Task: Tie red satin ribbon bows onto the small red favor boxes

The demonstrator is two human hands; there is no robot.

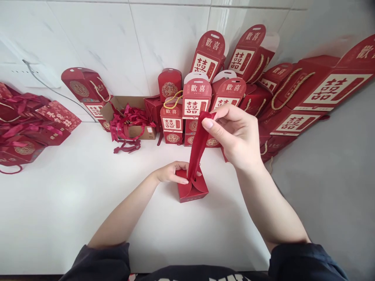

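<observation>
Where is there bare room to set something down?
The table is bare between the left red pile and left forearm, and in front of the small red box. Stacked gift boxes and a ribbon carton crowd the wall.

The right hand pinches a red ribbon, held up from a small red box; the left hand touches that box's top; beyond the left hand sits a carton of bunched ribbons; behind the right hand stand stacked gift boxes.
</observation>
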